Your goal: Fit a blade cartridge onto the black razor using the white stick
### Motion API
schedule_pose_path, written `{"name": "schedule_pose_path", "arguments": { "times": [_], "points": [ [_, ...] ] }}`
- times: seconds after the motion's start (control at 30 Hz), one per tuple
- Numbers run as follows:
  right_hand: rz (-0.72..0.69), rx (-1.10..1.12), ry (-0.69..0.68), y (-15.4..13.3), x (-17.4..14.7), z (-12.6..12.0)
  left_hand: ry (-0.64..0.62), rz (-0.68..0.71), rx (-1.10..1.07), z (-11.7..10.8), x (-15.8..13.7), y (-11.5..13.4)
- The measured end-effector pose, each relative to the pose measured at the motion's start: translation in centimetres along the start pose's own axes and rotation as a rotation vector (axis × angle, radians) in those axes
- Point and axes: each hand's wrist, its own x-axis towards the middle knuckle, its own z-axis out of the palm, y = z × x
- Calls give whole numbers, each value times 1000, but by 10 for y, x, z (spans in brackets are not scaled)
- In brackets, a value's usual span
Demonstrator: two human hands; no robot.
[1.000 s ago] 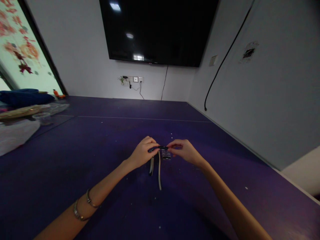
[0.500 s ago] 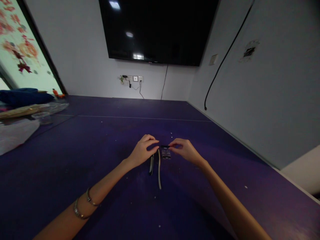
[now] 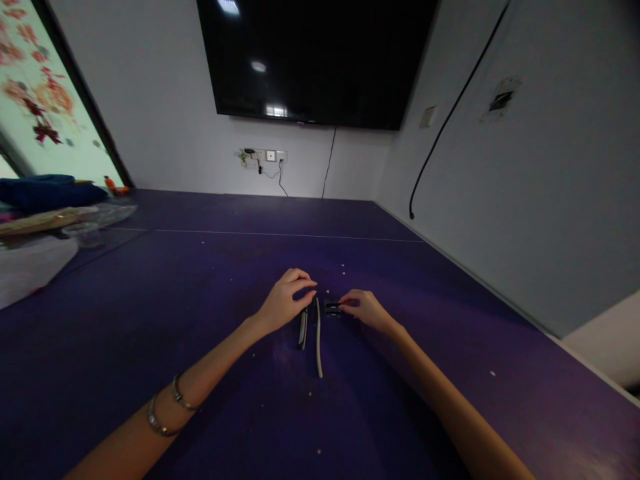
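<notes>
My right hand [image 3: 367,310] pinches a small, thin black piece [image 3: 332,305] between thumb and fingertips, over a small see-through case with dark edges [image 3: 333,314]. The piece is too small to name, and whether it touches the case cannot be told. My left hand [image 3: 286,298] hovers just left of it, thumb and forefinger a little apart with nothing visible between them. Below the left fingertips lies a slim black and grey tool [image 3: 303,331], its upper end partly hidden by the hand. Beside it runs a pale, slightly bent strip [image 3: 319,343].
Everything lies on a wide purple surface [image 3: 225,400] dotted with white specks. Plastic bags [image 3: 40,267] and folded blue cloth [image 3: 55,193] are piled at the left. A large TV [image 3: 320,60] hangs on the far wall; a black cable [image 3: 450,120] dangles at right.
My right hand has moved slightly down and toward me with the black piece, bringing it over the see-through case. My left hand has hardly moved.
</notes>
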Motion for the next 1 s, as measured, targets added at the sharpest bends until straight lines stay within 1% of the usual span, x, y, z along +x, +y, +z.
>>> {"name": "schedule_pose_path", "arguments": {
  "times": [0.2,0.5,1.0],
  "points": [
    [-11,-45,-7,2,1,3,-4,-5,3,0,-1,-1],
    [-6,-40,22,2,0,6,-12,-4,1,1,-1,0],
    [0,-38,24,5,2,7,-25,-4,-4,2,-3,-2]
  ]
}}
